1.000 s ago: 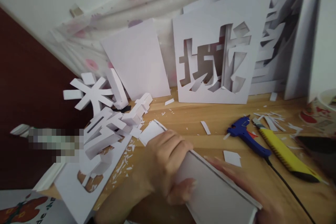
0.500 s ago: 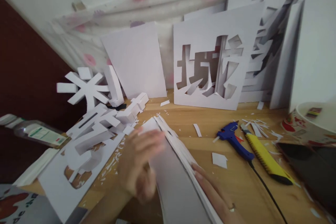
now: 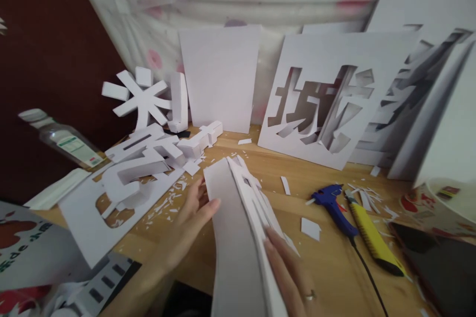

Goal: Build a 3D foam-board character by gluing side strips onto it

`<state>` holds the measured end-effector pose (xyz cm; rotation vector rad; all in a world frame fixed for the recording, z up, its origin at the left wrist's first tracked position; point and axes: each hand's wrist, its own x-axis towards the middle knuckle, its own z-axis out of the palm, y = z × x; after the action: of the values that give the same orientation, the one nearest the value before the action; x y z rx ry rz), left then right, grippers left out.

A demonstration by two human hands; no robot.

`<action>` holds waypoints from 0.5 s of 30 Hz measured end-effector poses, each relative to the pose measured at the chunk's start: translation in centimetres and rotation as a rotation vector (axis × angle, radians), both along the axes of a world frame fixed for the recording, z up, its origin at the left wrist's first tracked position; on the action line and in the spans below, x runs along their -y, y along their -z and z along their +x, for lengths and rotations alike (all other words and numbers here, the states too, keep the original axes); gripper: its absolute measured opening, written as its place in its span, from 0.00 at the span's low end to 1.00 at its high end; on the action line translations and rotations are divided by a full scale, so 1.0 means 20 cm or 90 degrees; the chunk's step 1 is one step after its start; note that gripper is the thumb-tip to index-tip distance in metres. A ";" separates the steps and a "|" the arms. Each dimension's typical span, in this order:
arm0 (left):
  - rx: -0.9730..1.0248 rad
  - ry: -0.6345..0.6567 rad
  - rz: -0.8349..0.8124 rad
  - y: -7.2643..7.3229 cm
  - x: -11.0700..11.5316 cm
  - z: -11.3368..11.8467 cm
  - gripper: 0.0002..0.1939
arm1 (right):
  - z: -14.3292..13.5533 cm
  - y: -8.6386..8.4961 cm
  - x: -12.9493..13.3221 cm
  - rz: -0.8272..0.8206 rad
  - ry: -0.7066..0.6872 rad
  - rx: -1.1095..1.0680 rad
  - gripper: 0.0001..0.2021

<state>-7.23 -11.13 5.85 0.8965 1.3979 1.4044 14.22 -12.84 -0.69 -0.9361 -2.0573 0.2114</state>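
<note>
A long white foam board piece (image 3: 236,233) stands out from the table's near edge toward me, with narrow white strips and cut-out layers along its right side. My left hand (image 3: 195,215) grips its left edge, thumb on the top face and fingers curled at the side. My right hand (image 3: 288,272), with a ring on one finger, presses its fingers along the right side of the same piece. To the right lie a blue glue gun (image 3: 334,205) and a yellow utility knife (image 3: 374,233). The underside of the piece is hidden.
White cut-out characters (image 3: 141,99) and a cut sheet (image 3: 85,228) sit at the left, beside a clear bottle (image 3: 70,143). Cut-out boards (image 3: 275,133) lean on the back wall. A paper cup (image 3: 420,203), a dark phone (image 3: 439,262) and paper scraps (image 3: 310,229) are on the right.
My left hand, blurred above the board before, now holds its left edge. My right hand stays on the right side. The camera view has turned somewhat.
</note>
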 end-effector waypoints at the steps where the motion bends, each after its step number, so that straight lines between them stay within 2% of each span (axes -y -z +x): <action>1: -0.025 0.003 0.006 0.00 0.00 -0.01 0.31 | -0.03 0.01 0.00 0.032 -0.022 0.006 0.30; 4: -0.081 -0.024 0.002 0.05 -0.02 -0.06 0.28 | -0.08 0.00 0.01 0.130 -0.123 0.050 0.23; 7: -0.013 -0.010 -0.045 0.12 -0.02 -0.08 0.26 | -0.05 -0.02 0.01 0.138 -0.181 0.085 0.17; 10: 0.075 0.023 -0.055 0.18 -0.03 -0.09 0.28 | 0.06 -0.02 0.01 0.061 -0.079 0.053 0.13; 13: 0.069 0.003 -0.005 0.20 -0.06 -0.09 0.29 | 0.16 0.02 0.02 -0.045 0.091 -0.024 0.17; 15: 0.050 -0.016 0.033 0.20 -0.08 -0.10 0.30 | 0.18 0.06 0.02 -0.162 0.166 -0.142 0.21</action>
<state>-9.21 -9.57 1.86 0.8506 1.3229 1.4857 17.82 -13.22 -1.85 -1.2655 -1.7107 0.4234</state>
